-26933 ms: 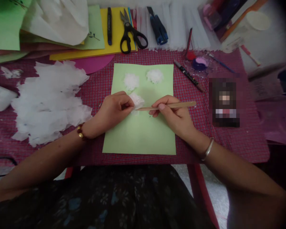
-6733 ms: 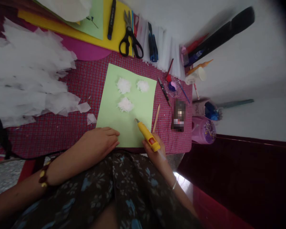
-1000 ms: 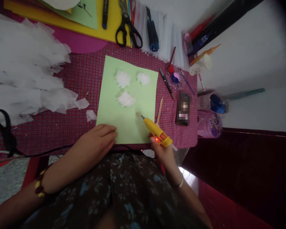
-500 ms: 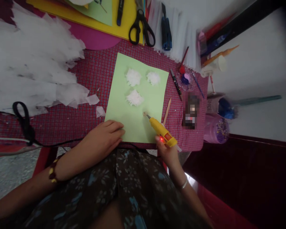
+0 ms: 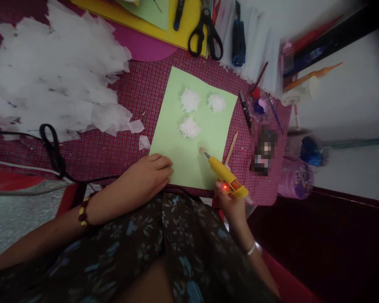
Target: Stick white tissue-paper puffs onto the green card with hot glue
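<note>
My right hand (image 5: 232,206) is wrapped round a yellow hot glue gun (image 5: 224,174), whose red light is lit. Its nozzle points at a small brownish spot (image 5: 201,150) on a light green sheet of paper (image 5: 177,162); whether the tip touches the paper I cannot tell. Three fluffy white paper tufts, among them a lower-left tuft (image 5: 190,127), sit on the upper half of the sheet. My left hand (image 5: 150,174) lies flat with fingers stretched over the sheet's lower left edge, holding nothing.
A heap of white tissue pieces (image 5: 57,75) covers the table's left side. Scissors (image 5: 206,35) and a blue-black tool (image 5: 238,40) lie at the back. To the right are a pencil (image 5: 231,147), a marker (image 5: 245,110) and a purple cup (image 5: 297,179). A black cord (image 5: 52,147) runs at left.
The whole view has shifted, so the table and hands appear farther right. The glue gun tip has drawn slightly away from the brownish spot. My left hand stays on the sheet.
</note>
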The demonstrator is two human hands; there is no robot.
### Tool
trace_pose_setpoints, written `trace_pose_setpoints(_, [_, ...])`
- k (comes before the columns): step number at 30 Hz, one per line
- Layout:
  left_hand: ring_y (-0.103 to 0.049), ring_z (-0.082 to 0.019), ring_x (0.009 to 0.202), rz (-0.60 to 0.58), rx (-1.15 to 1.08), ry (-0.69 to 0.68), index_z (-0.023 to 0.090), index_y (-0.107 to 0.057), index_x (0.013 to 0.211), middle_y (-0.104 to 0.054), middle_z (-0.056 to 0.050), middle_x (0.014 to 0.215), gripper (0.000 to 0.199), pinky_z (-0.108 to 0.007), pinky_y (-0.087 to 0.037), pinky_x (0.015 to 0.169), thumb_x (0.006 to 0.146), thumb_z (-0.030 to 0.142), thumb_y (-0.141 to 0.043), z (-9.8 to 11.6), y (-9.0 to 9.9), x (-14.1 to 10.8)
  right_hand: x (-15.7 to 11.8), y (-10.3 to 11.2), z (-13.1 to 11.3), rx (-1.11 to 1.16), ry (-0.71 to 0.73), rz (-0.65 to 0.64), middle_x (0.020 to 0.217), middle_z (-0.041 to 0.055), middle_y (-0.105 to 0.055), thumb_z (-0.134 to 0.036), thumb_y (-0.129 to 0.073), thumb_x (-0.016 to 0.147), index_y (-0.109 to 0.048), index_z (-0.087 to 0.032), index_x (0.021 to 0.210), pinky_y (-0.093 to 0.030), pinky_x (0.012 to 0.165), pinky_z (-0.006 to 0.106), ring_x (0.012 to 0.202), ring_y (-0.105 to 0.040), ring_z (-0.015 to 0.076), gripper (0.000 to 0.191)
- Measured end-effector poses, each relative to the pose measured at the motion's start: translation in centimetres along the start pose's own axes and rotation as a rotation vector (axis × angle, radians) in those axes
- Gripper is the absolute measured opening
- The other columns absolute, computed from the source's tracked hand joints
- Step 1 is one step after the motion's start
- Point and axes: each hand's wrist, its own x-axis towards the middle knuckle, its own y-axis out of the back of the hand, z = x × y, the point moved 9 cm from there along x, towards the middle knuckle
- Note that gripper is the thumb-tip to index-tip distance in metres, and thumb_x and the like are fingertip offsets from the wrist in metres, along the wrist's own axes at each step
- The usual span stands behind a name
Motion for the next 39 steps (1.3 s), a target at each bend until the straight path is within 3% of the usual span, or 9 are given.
trace_pose_setpoints(6, [-0.059, -0.025, 0.102, -0.003, 0.026, -0.010, 0.014, -0.070, 0.096, -0.066, -0.013, 0.111, 0.024, -0.040, -0.049, 0.092, 0.100, 0.018, -0.046, 0.1, -0.1, 0.0, 0.1, -0.8, -1.2, 0.017, 0.024, -0.114, 0.077, 0.0027, -0.065, -0.044, -0.070, 0.079, -0.066, -0.018, 0.093, -0.051, 0.062, 0.032, 0.064, -0.057, 0.0156, 0.030])
trace_pose_setpoints(15, [-0.059, -0.024, 0.106, 0.037, -0.006, -0.024, 0.013, -0.069, 0.104, -0.067, -0.012, 0.114, 0.025, -0.040, -0.051, 0.097, 0.101, 0.020, -0.045, -0.1, -0.3, -0.3, 0.6, -0.9, -0.8, 0.057, 0.083, -0.067, 0.069, 0.0022, -0.063, -0.046, -0.070, 0.077, -0.061, -0.022, 0.080, -0.052, 0.056, 0.032, 0.061, -0.058, 0.0174, 0.026])
trace_pose_setpoints(22, [-0.061, -0.024, 0.106, 0.040, -0.013, -0.012, 0.014, -0.071, 0.105, -0.068, -0.012, 0.115, 0.028, -0.041, -0.054, 0.094, 0.101, 0.023, -0.045, -0.7, -0.5, -0.4, 0.6, -1.5, -1.5, 0.073, 0.132, -0.157, 0.090, 0.0070, -0.075, -0.044, -0.070, 0.082, -0.069, -0.020, 0.098, -0.058, 0.072, 0.035, 0.079, -0.069, 0.0214, 0.029])
trace_pose_setpoints(26, [-0.062, -0.024, 0.107, 0.041, -0.011, -0.009, 0.015, -0.071, 0.107, -0.068, -0.011, 0.115, 0.030, -0.040, -0.054, 0.094, 0.102, 0.026, -0.043, -0.8, -0.5, -0.4, 0.9, -1.5, -1.3, 0.071, 0.154, -0.132, 0.091, 0.0077, -0.075, -0.041, -0.071, 0.081, -0.070, -0.020, 0.093, -0.059, 0.080, 0.037, 0.085, -0.070, 0.0222, 0.025])
trace_pose_setpoints(34, [-0.062, -0.024, 0.107, 0.039, -0.008, 0.001, 0.015, -0.072, 0.105, -0.069, -0.011, 0.115, 0.031, -0.040, -0.054, 0.096, 0.102, 0.027, -0.043, -0.8, -0.3, -0.3, 0.9, -1.0, -1.1, 0.141, 0.053, -0.076, 0.075, 0.0031, -0.070, -0.041, -0.072, 0.076, -0.067, -0.020, 0.094, -0.055, 0.056, 0.029, 0.063, -0.063, 0.0167, 0.028])
trace_pose_setpoints(39, [-0.062, -0.024, 0.107, 0.025, -0.015, 0.012, 0.015, -0.071, 0.107, -0.068, -0.011, 0.116, 0.031, -0.041, -0.053, 0.096, 0.103, 0.028, -0.043, -0.9, -0.4, -0.4, 0.7, -0.6, -2.0, 0.082, 0.124, -0.096, 0.086, 0.0056, -0.072, -0.043, -0.071, 0.079, -0.069, -0.020, 0.092, -0.057, 0.067, 0.033, 0.074, -0.066, 0.0192, 0.026])
